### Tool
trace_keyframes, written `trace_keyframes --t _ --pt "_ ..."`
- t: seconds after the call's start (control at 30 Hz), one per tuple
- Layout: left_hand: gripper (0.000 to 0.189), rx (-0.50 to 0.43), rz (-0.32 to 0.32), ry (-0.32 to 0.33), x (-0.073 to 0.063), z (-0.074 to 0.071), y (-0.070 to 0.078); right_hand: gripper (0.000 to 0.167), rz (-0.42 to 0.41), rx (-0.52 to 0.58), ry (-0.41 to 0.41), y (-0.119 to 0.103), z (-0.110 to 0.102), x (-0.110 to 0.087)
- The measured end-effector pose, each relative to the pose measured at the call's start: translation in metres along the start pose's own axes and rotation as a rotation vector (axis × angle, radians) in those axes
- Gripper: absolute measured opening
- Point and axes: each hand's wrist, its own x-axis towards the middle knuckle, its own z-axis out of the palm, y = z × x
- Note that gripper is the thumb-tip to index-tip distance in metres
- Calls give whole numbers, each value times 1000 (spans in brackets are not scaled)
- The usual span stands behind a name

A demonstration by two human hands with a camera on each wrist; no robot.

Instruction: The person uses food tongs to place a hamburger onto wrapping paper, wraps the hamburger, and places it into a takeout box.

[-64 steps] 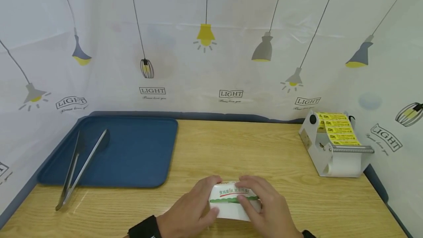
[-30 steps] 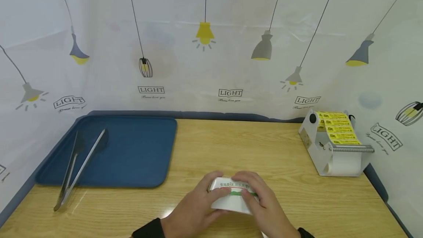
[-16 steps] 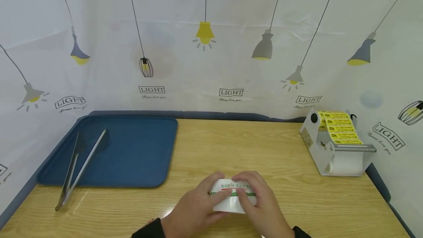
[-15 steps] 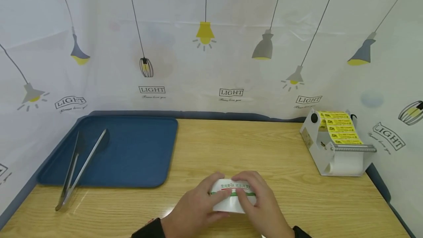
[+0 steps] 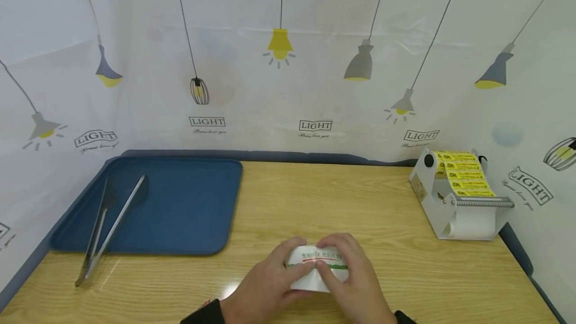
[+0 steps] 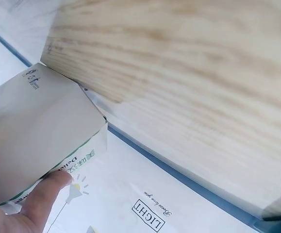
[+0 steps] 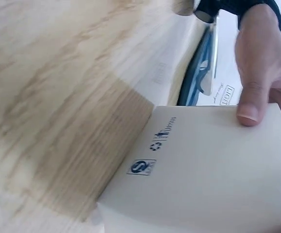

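A small white paper box [image 5: 310,284] with a green band, a red line and green lettering is between both hands near the table's front. My left hand [image 5: 270,276] grips its left side, fingers curled over the far edge and one digit across the printed front. My right hand [image 5: 357,276] holds the right side the same way, its thumb meeting the left hand's digit at the middle. Close up, the box [image 6: 43,121] shows a plain face in the left wrist view. In the right wrist view, blue printed marks show on the box [image 7: 213,165], with a thumb pressing its edge.
A blue tray [image 5: 189,209] lies at the back left, with metal tongs [image 5: 112,226] resting across it and over its front edge. A label dispenser [image 5: 459,199] with a roll of yellow stickers stands at the back right. A printed curtain [image 5: 252,64] hangs behind the table.
Since two seconds ago the left hand has put a digit onto the box's printed front. Over the last half second the digits of both hands have come together at its middle.
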Motion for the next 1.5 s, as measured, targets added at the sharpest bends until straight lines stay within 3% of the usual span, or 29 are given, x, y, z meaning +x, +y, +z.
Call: trace_keyframes --t 0.1,0.2,0.37,0.5,0.6,0.67,0.9,1.07,1.2,1.5 --pt "50 3 9 -1 0 -1 0 28 -36 -10 -19 2 -1 0" --pt "51 1 -52 -13 0 -1 0 28 -80 19 -117 7 -9 2" --pt "50 -35 -172 -79 0 -3 1 53 -21 24 -355 16 -33 1" --pt "47 -42 -173 -108 1 -4 0 66 -74 -88 -438 24 -44 -2" --pt "48 -50 -177 -103 1 -4 0 66 -142 -129 -434 28 -44 -2" --pt "54 -57 -197 -95 0 -3 0 66 -144 -139 -423 28 -43 -2" --pt "86 -50 -225 -93 -4 -5 -2 63 -198 -230 -293 25 -36 -2" --pt "92 -16 -154 -139 -11 -7 -5 68 -349 -378 -236 27 -28 -9" --pt "91 8 -87 -150 -18 -8 -7 78 -414 -462 -223 31 -23 -15" --pt "90 68 56 -90 -28 -6 -5 80 -551 -524 -189 37 -16 -23"
